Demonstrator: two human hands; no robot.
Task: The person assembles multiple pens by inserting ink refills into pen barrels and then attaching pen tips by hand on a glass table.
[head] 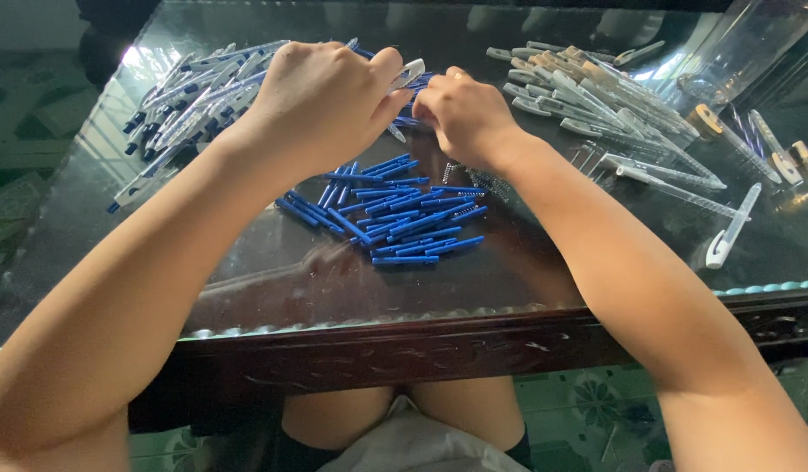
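Both hands meet over the far middle of a glass-topped table [273,280]. The left hand [321,100] is closed around a white pen barrel [410,72], whose clip end sticks out to the right past the thumb. The right hand [463,114] sits just beside it, its fingers curled together toward that barrel; what they pinch, if anything, I cannot tell. Just near of the hands lies a heap of blue pen parts [395,214], spread on the glass. Far left is a pile of finished pens [190,96] with dark tips. Far right lies a pile of clear and white barrels [596,100], with one white barrel [731,229] lying apart on the near right.
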